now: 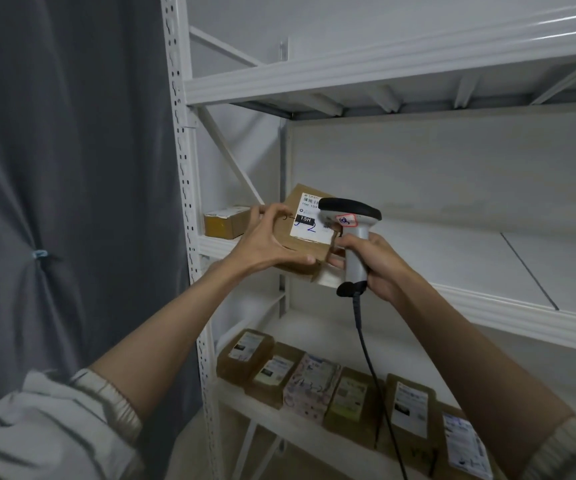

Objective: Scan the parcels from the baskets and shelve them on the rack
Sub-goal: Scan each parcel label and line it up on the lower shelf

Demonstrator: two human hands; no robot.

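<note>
White steel rack (pixel 383 69) fills the head view beside a grey curtain (pixel 72 168). At its middle shelf the left hand (pixel 266 242) grips a brown cardboard parcel (pixel 309 233), label reading "15H". The right hand (pixel 371 263) clasps a grey corded barcode scanner (pixel 350 220) over it. A yellow-taped box (pixel 226 221) sits leftward; labelled parcels (pixel 314 386) line the shelf below.

A dark grey curtain (pixel 65 168) hangs left of a plain white wall (pixel 435 161).

Parcel label (pixel 309 220) partly behind scanner (pixel 350 216)
</note>
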